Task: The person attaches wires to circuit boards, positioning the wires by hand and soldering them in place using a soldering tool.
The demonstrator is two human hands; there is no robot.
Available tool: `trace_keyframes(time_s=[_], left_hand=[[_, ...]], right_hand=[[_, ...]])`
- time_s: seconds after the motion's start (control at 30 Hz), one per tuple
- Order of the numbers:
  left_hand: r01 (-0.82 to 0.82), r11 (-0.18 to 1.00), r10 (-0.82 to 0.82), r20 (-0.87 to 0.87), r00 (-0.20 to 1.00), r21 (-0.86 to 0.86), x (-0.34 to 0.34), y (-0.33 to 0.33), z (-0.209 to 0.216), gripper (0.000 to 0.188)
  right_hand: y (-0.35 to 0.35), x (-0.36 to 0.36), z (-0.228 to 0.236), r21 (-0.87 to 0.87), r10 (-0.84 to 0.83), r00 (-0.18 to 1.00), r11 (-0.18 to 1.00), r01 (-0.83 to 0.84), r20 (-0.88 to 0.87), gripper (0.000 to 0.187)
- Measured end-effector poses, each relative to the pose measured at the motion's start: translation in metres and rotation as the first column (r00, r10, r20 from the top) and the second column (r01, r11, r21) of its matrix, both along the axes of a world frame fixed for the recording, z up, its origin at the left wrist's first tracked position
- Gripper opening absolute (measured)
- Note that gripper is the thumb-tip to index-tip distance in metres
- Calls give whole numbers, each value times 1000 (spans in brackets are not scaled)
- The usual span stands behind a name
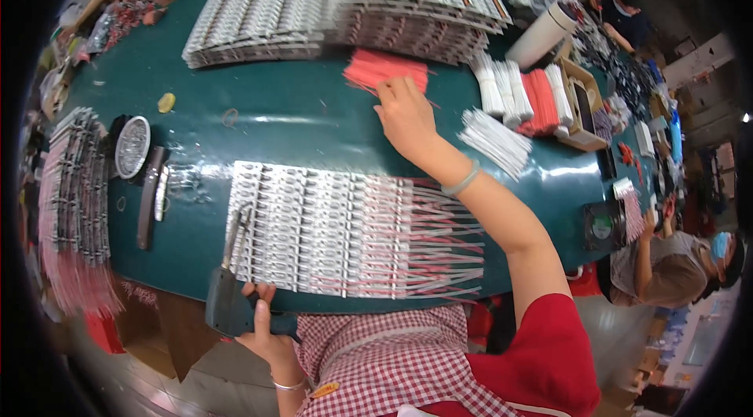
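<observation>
My right hand point(405, 115) reaches across the green table point(298, 115) and rests its fingers on a loose bundle of red wires point(384, 69); whether any wire is pinched I cannot tell. My left hand point(267, 331) grips the dark handle of a soldering tool point(231, 295), its thin tip lying over the left end of a white panel of small circuit strips point(321, 229). Red and white wires point(447, 240) stick out of that panel's right side.
Stacks of white strip panels point(345, 5) fill the far side. Bundles of white wires point(494, 140) and red and white wires point(525, 91) lie at right beside a cardboard box point(584, 103). A wired stack point(74, 197), round tin point(132, 146) and dark tool point(149, 197) sit left. Other people work at right point(674, 260).
</observation>
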State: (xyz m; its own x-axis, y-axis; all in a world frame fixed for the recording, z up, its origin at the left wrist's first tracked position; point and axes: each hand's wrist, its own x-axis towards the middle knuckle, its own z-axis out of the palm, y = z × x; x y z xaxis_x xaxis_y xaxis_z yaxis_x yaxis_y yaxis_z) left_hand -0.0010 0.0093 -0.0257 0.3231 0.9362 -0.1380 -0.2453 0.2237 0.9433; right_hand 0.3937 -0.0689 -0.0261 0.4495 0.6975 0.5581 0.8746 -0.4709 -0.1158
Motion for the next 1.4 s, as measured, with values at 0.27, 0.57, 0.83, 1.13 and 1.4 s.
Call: trace_keyframes(time_s=[0.27,0.57,0.83,1.13,1.4], left_hand=[[-112,994,113,-70,991,18,1,-9,10,41],[-75,997,75,0,997,30,8,-4,16,45],[-44,999,43,49,998,4,3,-1,10,46],[-60,998,61,84,995,-13,-11,1,18,45],[13,999,-17,79,997,52,-15,-1,29,44]], right_hand=[[30,44,-36,-131,-132,947,975,177,293,8],[31,51,-29,-48,-105,986,993,112,130,6],[27,56,-4,-126,3,989,992,16,149,12],[42,-6,90,-646,301,929,757,-97,213,5],[76,-47,62,-878,375,910,478,-27,176,5]])
